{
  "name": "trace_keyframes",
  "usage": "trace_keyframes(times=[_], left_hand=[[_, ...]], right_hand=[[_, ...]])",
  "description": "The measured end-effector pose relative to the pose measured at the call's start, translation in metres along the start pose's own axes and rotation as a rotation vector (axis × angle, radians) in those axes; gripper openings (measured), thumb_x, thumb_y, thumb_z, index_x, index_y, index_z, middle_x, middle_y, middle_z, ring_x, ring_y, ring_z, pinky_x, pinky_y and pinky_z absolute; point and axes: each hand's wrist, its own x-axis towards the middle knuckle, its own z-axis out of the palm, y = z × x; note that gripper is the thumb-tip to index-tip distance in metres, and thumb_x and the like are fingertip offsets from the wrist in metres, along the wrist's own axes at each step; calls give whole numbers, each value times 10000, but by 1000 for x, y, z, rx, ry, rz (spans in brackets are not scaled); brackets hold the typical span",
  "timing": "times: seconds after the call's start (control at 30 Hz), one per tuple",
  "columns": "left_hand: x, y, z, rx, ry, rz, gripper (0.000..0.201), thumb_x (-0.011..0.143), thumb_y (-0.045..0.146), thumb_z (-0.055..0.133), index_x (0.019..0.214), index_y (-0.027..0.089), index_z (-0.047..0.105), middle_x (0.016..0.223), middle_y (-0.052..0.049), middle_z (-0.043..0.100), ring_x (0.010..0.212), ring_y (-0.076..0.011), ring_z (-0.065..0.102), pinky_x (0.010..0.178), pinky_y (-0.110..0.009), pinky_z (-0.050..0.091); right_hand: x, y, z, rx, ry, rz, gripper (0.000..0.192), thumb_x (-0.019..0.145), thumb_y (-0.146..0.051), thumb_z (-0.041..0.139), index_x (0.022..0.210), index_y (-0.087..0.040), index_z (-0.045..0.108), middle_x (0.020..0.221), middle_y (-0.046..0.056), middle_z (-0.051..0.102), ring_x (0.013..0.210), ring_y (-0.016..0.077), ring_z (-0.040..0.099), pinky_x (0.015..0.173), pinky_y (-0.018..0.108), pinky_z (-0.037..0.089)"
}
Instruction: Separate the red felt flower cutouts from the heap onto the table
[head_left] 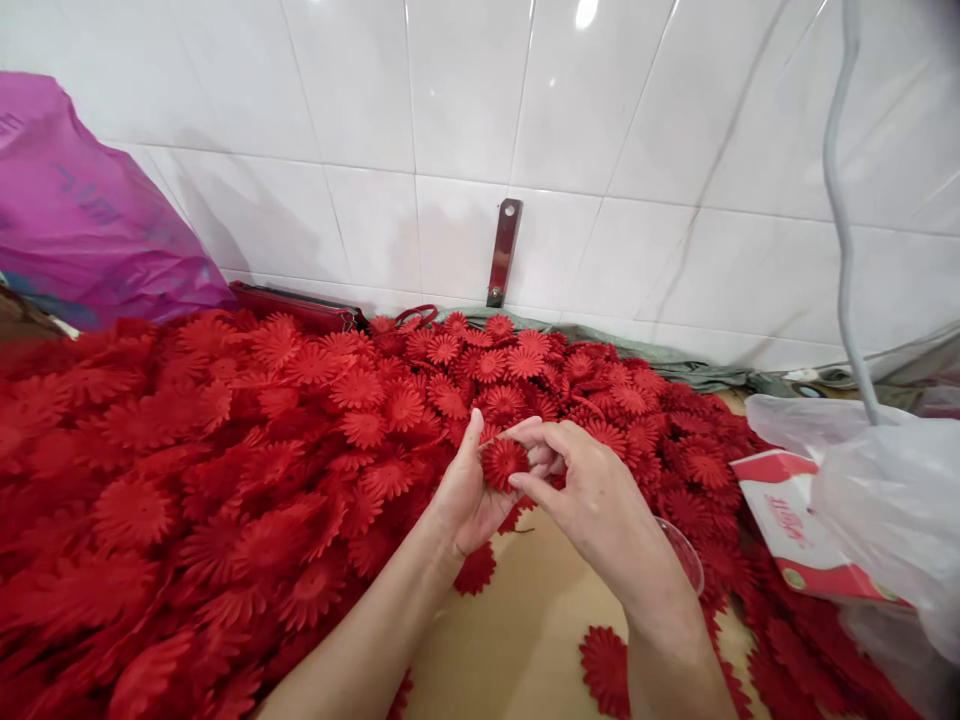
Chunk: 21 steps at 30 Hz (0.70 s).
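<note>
Over the middle of the table, my left hand (469, 500) cradles a red artificial flower (504, 464) with many narrow petals, its thumb pointing up beside it. My right hand (592, 480) reaches in from the right with curled fingers; its thumb and fingertips grip the flower's right edge. A thin brownish strand shows just above the flower, too small to make out clearly. Below the hands, one loose red petal piece (475, 569) lies partly hidden by my left wrist, and another petal piece (604, 670) sits by my right forearm.
Heaps of red petal pieces (225, 480) cover the table (510, 640) left and behind. A clear round container (682, 555) is partly behind my right forearm. Right: a red-and-white box (795, 520), plastic bag (892, 500) and grey cable (840, 200). Left: a purple bag (97, 220). A tiled wall (465, 110) closes the back.
</note>
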Motion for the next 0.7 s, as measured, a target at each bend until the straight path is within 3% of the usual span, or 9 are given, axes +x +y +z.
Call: trace_keyframes(times=[0.1, 0.33, 0.5, 0.63, 0.7], left_hand=[[-2, -3, 5, 12, 35, 8, 680, 1017, 601, 318, 1156, 73, 723, 1030, -174, 764, 961, -240, 736, 855, -316, 582], [0, -11, 4, 52, 57, 74, 642, 1015, 591, 348, 1116, 102, 751, 1037, -169, 770, 998, -247, 726, 960, -358, 542], [3, -16, 3, 66, 29, 116, 641, 995, 613, 395, 1072, 93, 762, 1138, -186, 744, 1015, -239, 711, 950, -327, 526], [-2, -14, 3, 216, -15, 230, 392, 935, 470, 631, 1113, 147, 765, 1259, -139, 705, 1046, -182, 678, 860, -224, 516], [-6, -13, 4, 334, -64, 277, 317, 854, 344, 754, 1126, 180, 770, 1223, -106, 719, 1030, -156, 673, 887, -206, 500]], right_hand=[[0, 0, 3, -34, -27, 15, 408, 800, -169, 744, 1186, -273, 662, 1102, 37, 626, 913, 191, 635, 869, 362, 513], [3, 10, 12, -69, -43, -81, 302, 834, -133, 669, 1123, -218, 664, 1115, 72, 680, 1021, 239, 625, 922, 408, 497], [7, 21, 16, -122, -11, -138, 195, 866, -168, 638, 1048, -191, 702, 1096, 92, 734, 1033, 259, 653, 921, 410, 499], [7, 27, 11, -173, 57, -118, 211, 899, -218, 579, 1047, -187, 727, 1050, 96, 766, 973, 257, 692, 881, 394, 505], [5, 28, 6, -162, 75, -102, 207, 920, -266, 551, 995, -205, 735, 996, 75, 775, 924, 242, 702, 834, 365, 502]])
